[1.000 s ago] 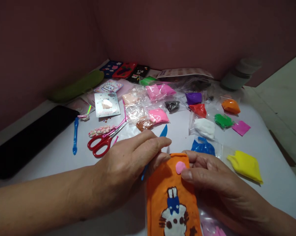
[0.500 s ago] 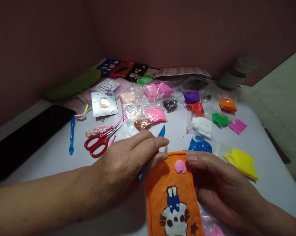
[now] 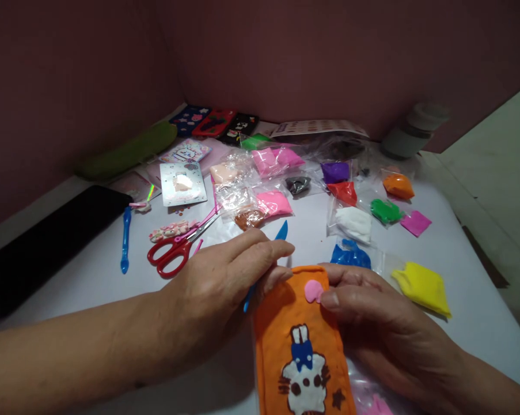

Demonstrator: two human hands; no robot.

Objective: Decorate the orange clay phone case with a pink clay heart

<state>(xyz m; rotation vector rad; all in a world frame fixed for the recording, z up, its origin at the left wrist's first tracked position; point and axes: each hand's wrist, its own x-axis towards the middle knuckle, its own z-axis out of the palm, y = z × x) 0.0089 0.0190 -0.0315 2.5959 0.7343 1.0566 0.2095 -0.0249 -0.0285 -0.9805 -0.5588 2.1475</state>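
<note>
Orange panel point(image 3: 303, 314) is held near the front of the white surface point(image 3: 475, 323)

The panel has a raised rim. It carries a white figure point(image 3: 306, 397), upside down, with blue clothing and brown whiskers, and beside this a brown star point(image 3: 338, 398). A pink piece point(image 3: 312, 291) sits near the top right corner. The lower end goes out of view.

The right hand point(image 3: 376, 311) grips the panel at its right edge, the thumb tip at the pink piece. The left hand point(image 3: 246, 268) is closed around a blue tool point(image 3: 281, 230), its fingertips at the top left corner.

At right, the surface ends in a slanting edge, past the yellow packet point(image 3: 424, 285); walls point(image 3: 303, 57) stand behind. Some room shows beyond the panel's top, between the pink packet point(image 3: 274, 203) and the white packet point(image 3: 353, 223). The blue packet point(image 3: 350, 255) lies close behind the right hand; red scissors point(image 3: 187, 241) lie beyond the left wrist.
</note>
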